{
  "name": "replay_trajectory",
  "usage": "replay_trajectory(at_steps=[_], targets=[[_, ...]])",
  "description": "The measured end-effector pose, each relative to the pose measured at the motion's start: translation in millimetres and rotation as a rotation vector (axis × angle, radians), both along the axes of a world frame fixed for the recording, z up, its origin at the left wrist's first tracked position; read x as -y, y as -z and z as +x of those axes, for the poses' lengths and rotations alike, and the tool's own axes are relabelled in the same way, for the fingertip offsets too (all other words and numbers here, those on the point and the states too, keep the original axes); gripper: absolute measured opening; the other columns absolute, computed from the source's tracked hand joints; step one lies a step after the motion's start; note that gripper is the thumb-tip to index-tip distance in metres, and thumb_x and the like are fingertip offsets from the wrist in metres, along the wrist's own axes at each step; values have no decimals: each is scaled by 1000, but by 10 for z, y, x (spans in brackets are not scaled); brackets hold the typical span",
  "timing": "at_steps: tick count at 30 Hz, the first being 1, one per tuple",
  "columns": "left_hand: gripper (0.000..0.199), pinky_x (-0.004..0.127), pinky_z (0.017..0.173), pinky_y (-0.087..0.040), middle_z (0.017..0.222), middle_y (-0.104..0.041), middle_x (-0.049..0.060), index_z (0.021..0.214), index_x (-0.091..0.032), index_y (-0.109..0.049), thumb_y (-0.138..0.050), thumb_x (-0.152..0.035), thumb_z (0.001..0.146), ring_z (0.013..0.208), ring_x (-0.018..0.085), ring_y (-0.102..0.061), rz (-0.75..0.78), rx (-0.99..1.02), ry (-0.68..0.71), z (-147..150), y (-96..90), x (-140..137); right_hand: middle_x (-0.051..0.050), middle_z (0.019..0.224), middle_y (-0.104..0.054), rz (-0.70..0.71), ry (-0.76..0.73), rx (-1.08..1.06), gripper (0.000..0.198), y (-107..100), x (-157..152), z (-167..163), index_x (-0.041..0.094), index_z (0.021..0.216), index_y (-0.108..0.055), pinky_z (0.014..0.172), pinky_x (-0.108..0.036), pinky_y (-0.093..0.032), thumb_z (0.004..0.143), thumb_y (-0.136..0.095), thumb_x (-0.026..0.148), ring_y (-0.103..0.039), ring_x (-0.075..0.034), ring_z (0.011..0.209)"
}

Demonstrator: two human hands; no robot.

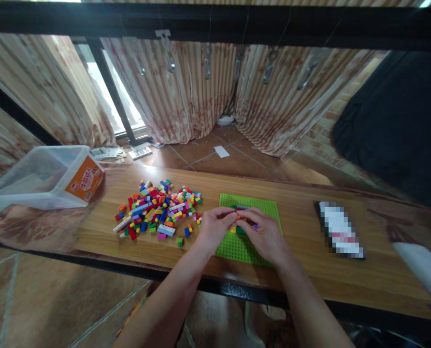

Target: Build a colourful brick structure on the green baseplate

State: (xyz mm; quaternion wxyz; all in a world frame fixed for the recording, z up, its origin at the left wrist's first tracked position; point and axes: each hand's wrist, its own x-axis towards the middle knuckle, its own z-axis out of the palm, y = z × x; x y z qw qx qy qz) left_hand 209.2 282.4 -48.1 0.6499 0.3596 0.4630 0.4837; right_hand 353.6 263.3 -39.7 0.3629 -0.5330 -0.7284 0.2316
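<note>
Both hands meet over a green studded baseplate [248, 254] on the wooden board. Fingers of my left hand [215, 226] and my right hand [262, 233] are pinched together around a small orange brick [238, 217]. Several other bricks, among them yellow, green and blue ones, show on the plate beneath and behind the fingers, partly hidden. Left of my left hand spreads a loose pile of coloured bricks [161, 208]. A single green brick [179, 242] lies at the pile's near edge.
A clear plastic bin [45, 193] with an orange label stands at the far left. On the right of the wooden board [302, 275] lies a phone-like object [340, 229] with a blurred screen. A dark bar crosses above; curtains [186, 96] hang behind the table.
</note>
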Motion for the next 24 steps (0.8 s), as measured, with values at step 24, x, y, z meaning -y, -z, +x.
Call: replay_trajectory(at_steps=[24], targets=[[38, 34, 82, -52, 114, -69, 14, 116, -10, -65, -60, -26, 82, 89, 21, -66, 215, -755, 84, -77, 131, 10, -10, 122, -58, 51, 260, 128, 24, 395, -273, 157, 24, 96, -75, 100, -48, -41, 86, -57, 36, -52, -28, 115]])
